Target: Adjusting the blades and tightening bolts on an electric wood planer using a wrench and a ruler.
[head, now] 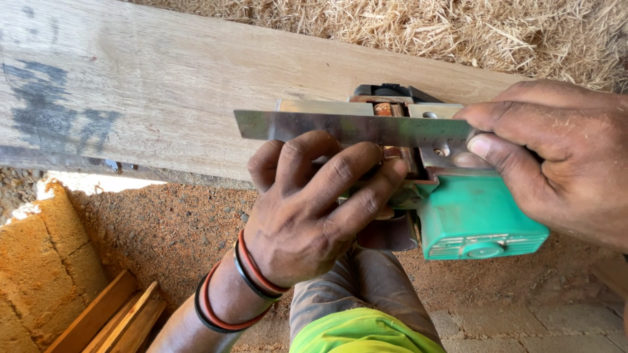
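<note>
Lying beneath planer [471, 216], plank [163, 78], straw [425, 26]

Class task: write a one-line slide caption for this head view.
Left hand and right hand hold a metal blade across an upturned green planer.

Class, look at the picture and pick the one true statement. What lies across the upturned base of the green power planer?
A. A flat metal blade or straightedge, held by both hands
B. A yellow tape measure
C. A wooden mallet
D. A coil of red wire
A: the flat metal strip lies across the base of the green planer, with the left hand at its middle and the right hand pinching its end.
</note>
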